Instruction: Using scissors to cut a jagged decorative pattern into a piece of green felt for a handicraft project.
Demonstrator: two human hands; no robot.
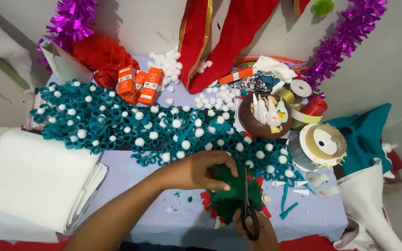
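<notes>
With the left hand (196, 169) pinching the green felt (231, 193) just above the scissors (249, 211) the right hand (257, 230) grips, a slipped blade could nick those fingertips.

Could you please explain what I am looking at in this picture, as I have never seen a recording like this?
There is no machine here: a person wears a camera on the head, so this one picture looks down at their own two bare hands over a craft table. The left hand holds a piece of dark green felt. The right hand, at the bottom edge, works black scissors against that felt. Behind lies a long spread of teal felt flowers with white pompoms in their middles. Further back are orange boxes, loose white pompoms, a brown bowl of small glue bottles, ribbon rolls and purple tinsel. Folded white fabric lies at the left.
</notes>
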